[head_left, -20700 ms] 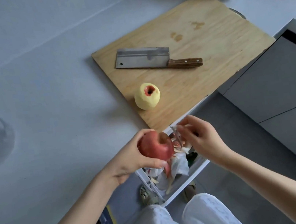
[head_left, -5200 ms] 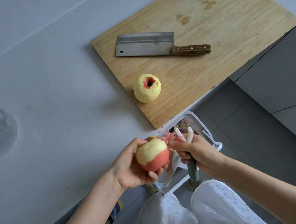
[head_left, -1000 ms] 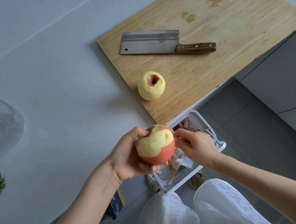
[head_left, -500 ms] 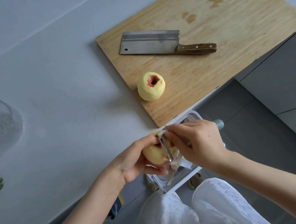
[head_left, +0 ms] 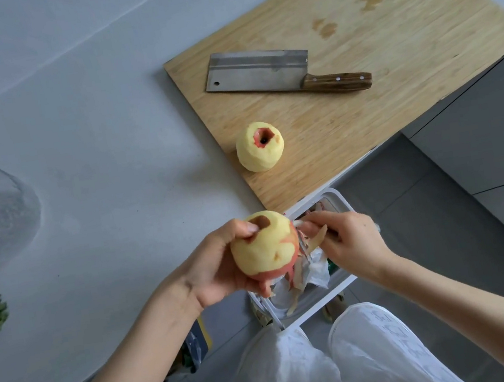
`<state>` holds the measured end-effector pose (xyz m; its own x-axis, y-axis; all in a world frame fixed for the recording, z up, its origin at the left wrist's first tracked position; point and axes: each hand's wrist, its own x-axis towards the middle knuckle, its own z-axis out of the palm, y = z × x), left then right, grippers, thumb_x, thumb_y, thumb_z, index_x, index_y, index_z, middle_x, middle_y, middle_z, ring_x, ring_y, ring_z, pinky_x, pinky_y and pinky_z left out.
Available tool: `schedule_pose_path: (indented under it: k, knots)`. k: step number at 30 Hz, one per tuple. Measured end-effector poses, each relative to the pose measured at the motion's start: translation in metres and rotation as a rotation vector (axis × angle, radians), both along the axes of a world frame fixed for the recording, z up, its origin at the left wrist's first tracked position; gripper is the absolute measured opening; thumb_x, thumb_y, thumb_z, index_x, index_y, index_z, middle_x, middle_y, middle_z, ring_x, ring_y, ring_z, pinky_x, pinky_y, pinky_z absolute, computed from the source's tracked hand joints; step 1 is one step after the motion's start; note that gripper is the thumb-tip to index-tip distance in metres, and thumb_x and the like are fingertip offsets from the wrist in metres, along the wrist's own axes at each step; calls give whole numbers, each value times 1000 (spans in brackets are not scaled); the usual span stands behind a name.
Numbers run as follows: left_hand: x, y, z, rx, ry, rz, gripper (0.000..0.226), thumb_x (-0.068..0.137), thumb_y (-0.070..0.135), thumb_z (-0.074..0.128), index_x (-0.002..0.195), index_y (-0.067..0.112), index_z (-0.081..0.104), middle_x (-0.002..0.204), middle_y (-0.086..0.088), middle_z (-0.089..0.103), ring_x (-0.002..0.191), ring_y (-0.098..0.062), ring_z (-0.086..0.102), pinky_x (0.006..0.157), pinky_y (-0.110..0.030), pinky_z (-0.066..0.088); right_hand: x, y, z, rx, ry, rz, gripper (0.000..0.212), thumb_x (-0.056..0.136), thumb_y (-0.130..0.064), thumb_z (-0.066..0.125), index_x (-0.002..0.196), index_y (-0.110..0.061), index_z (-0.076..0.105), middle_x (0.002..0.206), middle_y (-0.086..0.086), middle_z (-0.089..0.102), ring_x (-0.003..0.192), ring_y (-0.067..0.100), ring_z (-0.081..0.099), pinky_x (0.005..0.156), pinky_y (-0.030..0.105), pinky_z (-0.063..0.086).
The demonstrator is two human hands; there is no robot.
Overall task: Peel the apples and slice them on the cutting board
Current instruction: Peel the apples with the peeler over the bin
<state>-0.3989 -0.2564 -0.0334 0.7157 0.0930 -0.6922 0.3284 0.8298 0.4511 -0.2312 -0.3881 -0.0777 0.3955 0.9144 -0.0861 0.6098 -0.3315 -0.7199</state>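
The left hand (head_left: pixel 219 264) cups the apple (head_left: pixel 264 248) with curled fingers, thumb on top; the right hand (head_left: pixel 350 241), just beside, pinches the peeler (head_left: pixel 300 236).

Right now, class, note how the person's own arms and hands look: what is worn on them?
The left hand and right hand are bare: no gloves, rings, watch or bracelet shows. The left forearm and right forearm are uncovered to the picture's edge, no sleeve in view. The nails look short and unpainted. White patterned trousers cover the legs.
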Motion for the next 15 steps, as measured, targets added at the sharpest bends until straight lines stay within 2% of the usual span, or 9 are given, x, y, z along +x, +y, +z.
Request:
schedule_pose_path:
  k: [2, 4, 6, 9, 12, 15]
  knots:
    - [-1, 0, -5, -7, 34, 52, 30, 55, 30, 69, 81, 16, 77, 86, -19, 66, 67, -32, 61, 55, -43, 56, -1, 2, 10, -54, 301, -72, 24, 93, -48, 48, 79, -39, 65, 61, -6, 59, 56, 9, 48, 62, 34, 44]
    - [-1, -2, -6, -25, 41, 75, 25, 62, 25, 67, 82, 16, 77, 92, -20, 67, 80, -37, 63, 69, -55, 56, -5, 4, 21, -10, 386, -84, 21, 94, -46, 47, 83, -41, 64, 66, -3, 62, 61, 15, 53, 64, 33, 45]
    - [0, -4, -5, -39, 52, 78, 22, 69, 25, 60, 79, 17, 78, 91, -20, 68, 83, -39, 65, 80, -59, 52, -11, 6, 29, 94, 191, -42, 21, 93, -43, 47, 86, -35, 65, 58, -4, 59, 55, 12, 47, 56, 22, 40]
    - [3, -9, -4, -96, 49, 94, 22, 76, 20, 59, 91, 13, 74, 98, -21, 67, 90, -38, 63, 76, -55, 56, -16, 15, 37, 273, -123, 11, 24, 89, -29, 49, 82, -20, 70, 50, -14, 44, 53, 7, 38, 47, 19, 31]
    - [5, -15, -5, -88, 104, 143, 31, 73, 23, 57, 102, 11, 62, 98, -19, 66, 88, -33, 62, 68, -44, 56, -14, 18, 38, 350, -236, 96, 22, 87, -21, 51, 81, -15, 71, 54, -10, 54, 49, 9, 47, 46, 27, 39]
    - [5, -18, -3, -28, 140, 156, 28, 70, 27, 58, 92, 12, 67, 96, -20, 66, 90, -36, 59, 74, -42, 49, -13, 19, 40, 359, -283, 128, 20, 86, -19, 51, 79, -15, 70, 55, -7, 58, 49, 16, 53, 45, 30, 40]
